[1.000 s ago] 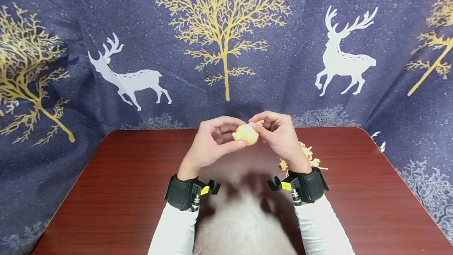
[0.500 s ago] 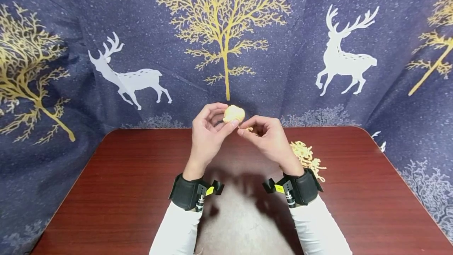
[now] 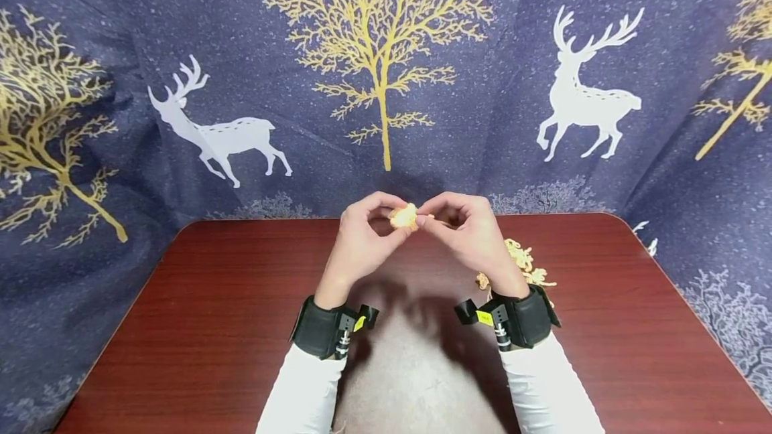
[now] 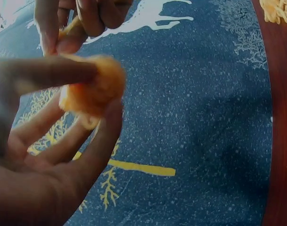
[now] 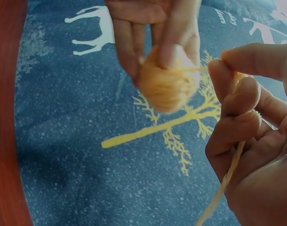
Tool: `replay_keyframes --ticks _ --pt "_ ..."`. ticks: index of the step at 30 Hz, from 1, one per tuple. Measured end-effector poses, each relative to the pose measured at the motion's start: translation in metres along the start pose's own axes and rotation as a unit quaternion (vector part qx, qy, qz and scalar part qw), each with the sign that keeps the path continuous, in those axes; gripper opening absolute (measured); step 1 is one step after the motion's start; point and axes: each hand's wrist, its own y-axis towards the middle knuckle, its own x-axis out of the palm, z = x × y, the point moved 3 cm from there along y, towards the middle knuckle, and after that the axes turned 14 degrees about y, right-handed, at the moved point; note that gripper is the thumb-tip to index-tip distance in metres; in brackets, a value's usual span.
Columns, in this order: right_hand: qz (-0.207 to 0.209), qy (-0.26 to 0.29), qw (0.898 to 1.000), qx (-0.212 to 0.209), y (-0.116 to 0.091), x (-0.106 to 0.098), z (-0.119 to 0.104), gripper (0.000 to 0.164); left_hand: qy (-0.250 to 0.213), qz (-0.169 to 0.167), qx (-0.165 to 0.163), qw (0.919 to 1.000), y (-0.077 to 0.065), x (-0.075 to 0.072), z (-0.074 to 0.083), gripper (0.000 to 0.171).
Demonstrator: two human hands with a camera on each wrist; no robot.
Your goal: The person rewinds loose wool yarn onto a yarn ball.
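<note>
A small ball of pale yellow yarn (image 3: 404,217) is up in front of me, over the far edge of the table. My left hand (image 3: 364,236) pinches it between thumb and fingers; the left wrist view shows the yarn ball (image 4: 108,87) blurred. Close on its right, my right hand (image 3: 473,234) pinches the strand that leads off the ball. In the right wrist view a taut piece runs from the yarn ball (image 5: 167,92) to the right fingertips, and the yarn tail (image 5: 232,169) passes through the curled fingers and hangs below.
A loose tangle of the same yarn (image 3: 523,256) lies on the red-brown table (image 3: 229,313), partly hidden behind the right wrist. A dark blue cloth (image 3: 464,153) with printed deer and trees hangs behind the table. Both wrists wear black straps with cameras.
The ball rose in the left hand and turned, then came back down beside the right hand. The right hand dipped left with the strand, then moved back up and right.
</note>
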Motion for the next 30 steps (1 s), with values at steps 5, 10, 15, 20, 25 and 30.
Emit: replay_keyframes --ticks 5,10,15,20,25,30 --pt "0.008 0.019 1.000 -0.005 0.000 -0.008 -0.001 0.006 0.009 -0.113 0.031 0.9931 -0.002 0.002 -0.001 0.032" --pt "-0.004 0.049 0.999 0.011 -0.001 -0.011 0.000 0.007 -0.110 -0.184 0.051 0.9755 -0.005 0.000 0.006 0.035" --pt "-0.002 0.069 0.997 0.014 0.000 -0.010 0.002 0.007 -0.239 -0.157 0.046 0.9573 -0.005 -0.005 0.010 0.038" --pt "0.004 0.052 0.999 0.005 0.001 -0.005 0.004 0.008 -0.312 -0.077 0.020 0.9466 -0.003 -0.010 0.010 0.034" --pt "-0.003 0.033 0.999 -0.001 0.001 0.004 0.005 0.008 -0.339 -0.007 -0.005 0.9408 0.000 -0.011 0.008 0.034" --pt "-0.012 0.017 1.000 0.017 0.001 0.010 0.006 0.005 -0.329 0.060 -0.021 0.9424 0.002 -0.014 0.009 0.038"
